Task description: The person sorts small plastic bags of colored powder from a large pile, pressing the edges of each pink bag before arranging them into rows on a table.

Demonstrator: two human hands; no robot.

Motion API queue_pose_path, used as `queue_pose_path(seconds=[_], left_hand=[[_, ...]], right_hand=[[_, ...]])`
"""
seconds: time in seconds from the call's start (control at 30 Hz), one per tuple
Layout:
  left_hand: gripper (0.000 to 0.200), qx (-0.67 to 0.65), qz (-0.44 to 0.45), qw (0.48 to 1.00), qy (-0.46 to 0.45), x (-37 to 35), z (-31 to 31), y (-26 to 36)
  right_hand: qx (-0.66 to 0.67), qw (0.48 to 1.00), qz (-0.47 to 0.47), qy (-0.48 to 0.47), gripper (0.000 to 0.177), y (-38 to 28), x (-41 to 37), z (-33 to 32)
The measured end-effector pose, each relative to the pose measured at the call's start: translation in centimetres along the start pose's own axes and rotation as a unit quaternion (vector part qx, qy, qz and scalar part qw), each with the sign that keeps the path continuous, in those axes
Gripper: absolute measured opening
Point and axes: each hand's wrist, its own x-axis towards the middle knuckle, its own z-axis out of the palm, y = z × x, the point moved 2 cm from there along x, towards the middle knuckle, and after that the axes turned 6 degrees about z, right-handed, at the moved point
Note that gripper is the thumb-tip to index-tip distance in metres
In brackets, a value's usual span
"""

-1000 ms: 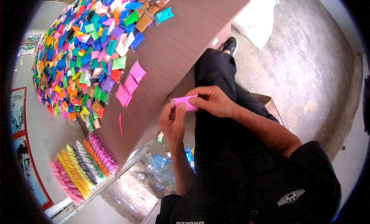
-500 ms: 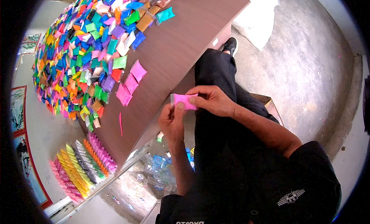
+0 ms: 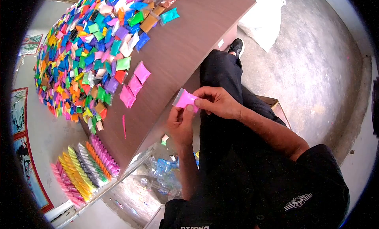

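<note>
Pink packet (image 3: 184, 99), small, filled with bright powder and showing a clear plastic margin at its upper end, held tilted in the air just off the near edge of the bench (image 3: 189, 43) and above the person's lap, not touching the bench. Right hand (image 3: 217, 102) is closed in a pinch, thumb and forefinger gripping the packet's end farther from the bench, the other fingers curled in. Left hand (image 3: 179, 124) comes up from below, its thumb pressed against the packet's lower edge and its fingers folded behind; both hands thus hold the one packet. On the bench, nearest its edge, lie three matching pink packets (image 3: 134, 85) in a short row, and behind them a broad heap of mixed coloured packets (image 3: 87, 51); a thin pink strip (image 3: 124, 126) lies alone on the bench top. Below the bench stand bundles of coloured strips (image 3: 83, 170). The step in hand appears to be working the packet between the fingertips, probably smoothing or closing its end. Any following move would call for a firm, even pinch along the clear margin, with the packet kept steady so that the powder stays settled.
</note>
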Motion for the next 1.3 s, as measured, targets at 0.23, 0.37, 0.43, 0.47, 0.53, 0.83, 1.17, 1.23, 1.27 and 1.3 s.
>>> queue_pose_path(seconds=[0.23, 0.37, 0.43, 0.47, 0.53, 0.83, 1.17, 1.23, 1.27, 1.3], left_hand=[[0.019, 0.131, 0.044, 0.988, -0.071, 0.3, -1.5, 1.1], [0.017, 0.041, 0.011, 0.998, -0.054, 0.0, 0.1, 1.5], [0.017, 0.055, 0.011, 0.997, -0.047, -0.3, 0.4, 1.2], [0.017, 0.069, 0.012, 0.997, -0.04, -0.4, 0.4, 1.0], [0.018, 0.078, 0.012, 0.996, -0.049, -0.3, 0.1, 0.8], [0.02, 0.09, 0.015, 0.995, -0.041, -0.4, 0.9, 2.1], [0.023, 0.08, 0.006, 0.995, -0.055, -0.2, -0.2, 1.1], [0.022, 0.051, 0.012, 0.998, -0.039, -0.2, 0.4, 1.6], [0.021, 0.021, 0.017, 0.999, -0.021, -0.1, 0.6, 1.7], [0.021, 0.021, 0.016, 0.999, -0.022, 0.1, 0.6, 1.6]], right_hand=[[-0.003, 0.998, -0.062, -0.008, 0.022, 0.4, 0.2, 0.4], [0.033, 0.999, -0.028, 0.002, 0.022, 0.5, 0.2, 0.1], [0.05, 0.998, -0.018, 0.016, 0.022, 0.7, 0.2, 0.1], [0.052, 0.998, -0.031, 0.014, 0.022, 0.8, 0.3, 0.1], [0.055, 0.997, -0.043, 0.012, 0.023, 0.8, 0.2, 0.2], [0.022, 0.999, -0.036, 0.019, 0.022, 0.9, 0.2, -0.2], [0.039, 0.999, -0.029, 0.023, 0.019, 0.7, 0.3, 0.0], [0.039, 0.999, -0.025, 0.026, 0.019, 0.3, 0.1, -0.1], [0.041, 0.999, -0.026, 0.019, 0.019, 0.2, 0.0, -0.1], [0.042, 0.999, -0.028, 0.011, 0.018, 0.1, 0.0, 0.0]])
